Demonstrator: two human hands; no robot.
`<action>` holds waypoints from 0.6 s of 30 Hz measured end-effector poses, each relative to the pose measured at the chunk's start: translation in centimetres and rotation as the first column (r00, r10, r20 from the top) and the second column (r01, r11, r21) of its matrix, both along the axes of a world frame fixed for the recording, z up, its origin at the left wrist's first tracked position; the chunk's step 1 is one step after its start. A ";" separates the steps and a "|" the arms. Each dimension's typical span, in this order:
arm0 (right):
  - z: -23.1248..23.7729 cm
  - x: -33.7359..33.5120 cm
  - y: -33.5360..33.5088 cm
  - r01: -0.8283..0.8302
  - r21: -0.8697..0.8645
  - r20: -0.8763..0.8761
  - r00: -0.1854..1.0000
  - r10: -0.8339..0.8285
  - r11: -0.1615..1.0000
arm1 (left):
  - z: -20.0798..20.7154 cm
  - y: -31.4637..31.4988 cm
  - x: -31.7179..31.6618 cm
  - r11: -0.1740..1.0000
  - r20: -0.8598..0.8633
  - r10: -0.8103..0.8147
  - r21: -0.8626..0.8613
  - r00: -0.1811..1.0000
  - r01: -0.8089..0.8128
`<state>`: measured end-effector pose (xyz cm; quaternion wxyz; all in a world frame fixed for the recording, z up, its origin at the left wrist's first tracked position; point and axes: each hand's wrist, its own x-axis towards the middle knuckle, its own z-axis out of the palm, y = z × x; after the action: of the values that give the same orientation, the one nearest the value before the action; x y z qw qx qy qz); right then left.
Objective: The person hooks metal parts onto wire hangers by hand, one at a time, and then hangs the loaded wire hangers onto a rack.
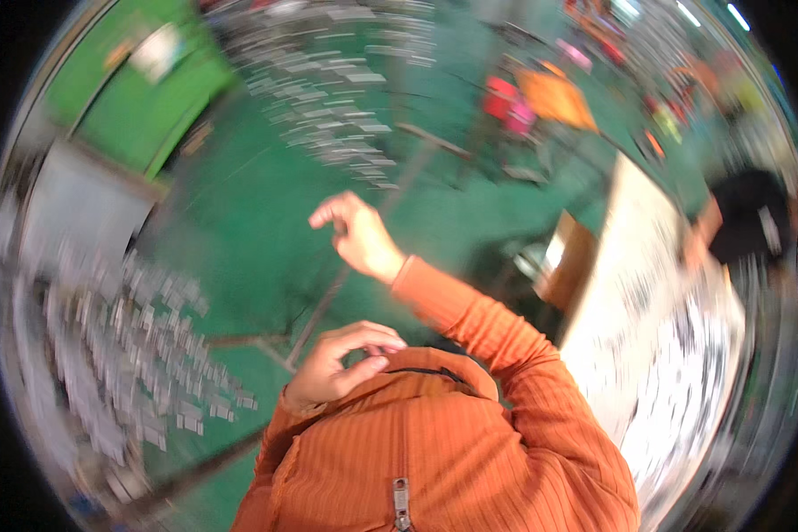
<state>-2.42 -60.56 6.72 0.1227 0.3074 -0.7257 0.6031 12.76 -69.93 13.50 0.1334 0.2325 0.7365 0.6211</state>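
Note:
My right hand (pixel 362 238) reaches out over the green floor (pixel 239 213), its index finger stretched and its other fingers loosely bent, with nothing visible in it. My left hand (pixel 341 362) is close to the front of my orange ribbed zip jacket (pixel 434 443). Its fingers and thumb curve apart with a gap between them, and I see nothing held there. Whether its fingertips touch the jacket, I cannot tell. Both hands are bare.
On the right stands a long pale table (pixel 612 301) covered with many small shiny pieces, and a person in a black cap (pixel 749 217) is beside it. Racks of small grey pieces (pixel 142 346) stand left. A green bench (pixel 142 97) and an orange-topped stand (pixel 559 97) are farther off. Much is motion-blurred.

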 end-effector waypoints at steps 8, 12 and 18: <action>-13.1 16.7 31.1 0.826 0.178 0.603 0.338 -0.722 0.535 | -1.6 19.7 -7.8 0.759 0.185 -0.620 -0.107 0.762 0.643; -15.2 21.6 38.6 0.914 0.266 0.557 0.115 -0.823 0.308 | -2.7 27.7 -8.3 0.685 0.147 -0.703 -0.124 0.696 0.718; -15.0 18.8 45.9 0.834 0.506 0.344 0.042 -0.938 0.222 | -6.4 33.6 -9.4 0.477 0.321 -0.807 -0.142 0.496 0.868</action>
<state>16.33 -14.64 -8.29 0.2085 -0.4059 -0.7990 0.3916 3.36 -36.33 7.06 0.5298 0.4749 0.5892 0.3829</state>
